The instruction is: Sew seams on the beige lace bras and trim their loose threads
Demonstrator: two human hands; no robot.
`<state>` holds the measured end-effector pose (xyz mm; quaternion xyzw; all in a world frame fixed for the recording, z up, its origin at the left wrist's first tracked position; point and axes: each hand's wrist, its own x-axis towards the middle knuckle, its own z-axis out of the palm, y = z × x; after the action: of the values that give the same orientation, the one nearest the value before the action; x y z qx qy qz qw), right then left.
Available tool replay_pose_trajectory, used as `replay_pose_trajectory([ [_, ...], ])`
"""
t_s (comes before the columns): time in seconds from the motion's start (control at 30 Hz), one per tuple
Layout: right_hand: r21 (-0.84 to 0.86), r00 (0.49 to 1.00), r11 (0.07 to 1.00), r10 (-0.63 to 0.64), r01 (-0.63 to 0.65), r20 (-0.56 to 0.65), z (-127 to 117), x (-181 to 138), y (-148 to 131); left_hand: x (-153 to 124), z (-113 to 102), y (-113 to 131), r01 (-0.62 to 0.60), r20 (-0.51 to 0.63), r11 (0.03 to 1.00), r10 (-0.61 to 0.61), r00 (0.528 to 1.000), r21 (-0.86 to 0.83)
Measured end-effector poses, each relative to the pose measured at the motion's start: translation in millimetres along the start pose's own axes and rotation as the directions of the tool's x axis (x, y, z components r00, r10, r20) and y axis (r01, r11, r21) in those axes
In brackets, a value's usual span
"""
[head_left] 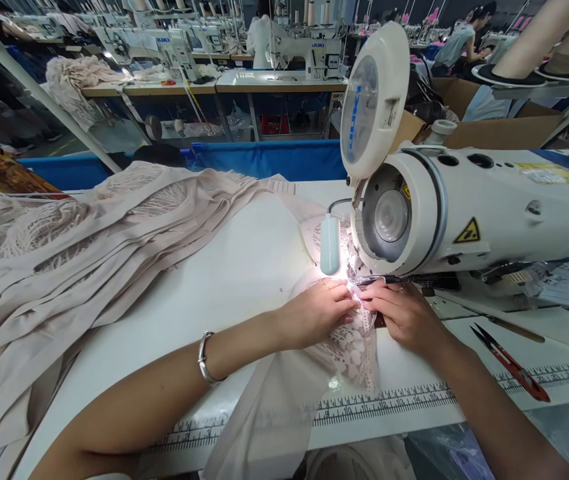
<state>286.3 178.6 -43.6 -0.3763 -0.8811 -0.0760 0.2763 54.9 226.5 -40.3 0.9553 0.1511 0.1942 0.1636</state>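
Both hands work close together: the left hand, fingers bunched, and the right hand, fingers reaching inward, rest their fingertips on a pale pink lace panel. Whether they pinch or only press, I cannot tell. Sheer mesh drapes toward the wearer over the table's printed ruler; it looks light, limp and probably slippery. The openwork lace seems soft and easily snagged, so flat fingertips along its denser edge should suit. Thread snips lie right. Beyond the hands, the lace runs beneath the Juki sewing machine's head.
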Motion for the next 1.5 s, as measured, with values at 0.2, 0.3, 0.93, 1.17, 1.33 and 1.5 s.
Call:
replay_pose_trajectory([
  [0.2, 0.023, 1.0, 1.0, 0.004, -0.004, 0.005, 2, -1, 3, 0, -9, -20, 0.033, 0.048, 0.998, -0.03, 0.998, -0.058],
  [0.3, 0.027, 0.999, 0.999, 0.021, -0.023, 0.048, 4, -2, 5, 0, -11, -25, 0.069, 0.05, 0.996, -0.067, 0.997, -0.048],
  [0.93, 0.041, 0.997, 0.997, 0.056, -0.058, 0.055, 4, -3, 5, 1, 2, 0, -0.051, 0.064, 0.958, 0.035, 0.997, 0.281],
  [1.17, 0.056, 0.999, 0.998, 0.041, -0.041, 0.016, 4, -2, 5, -1, 10, 5, -0.055, 0.023, 0.945, 0.05, 0.998, 0.323],
  [1.33, 0.043, 0.997, 0.998, -0.041, 0.044, -0.067, 0, 1, 2, -2, 4, 3, -0.07, -0.001, 0.95, 0.073, 0.997, 0.303],
  [1.5, 0.046, 0.999, 0.999, 0.002, 0.0, -0.044, -1, 0, 0, 2, 2, 0, -0.057, -0.006, 0.943, 0.062, 0.998, 0.328],
])
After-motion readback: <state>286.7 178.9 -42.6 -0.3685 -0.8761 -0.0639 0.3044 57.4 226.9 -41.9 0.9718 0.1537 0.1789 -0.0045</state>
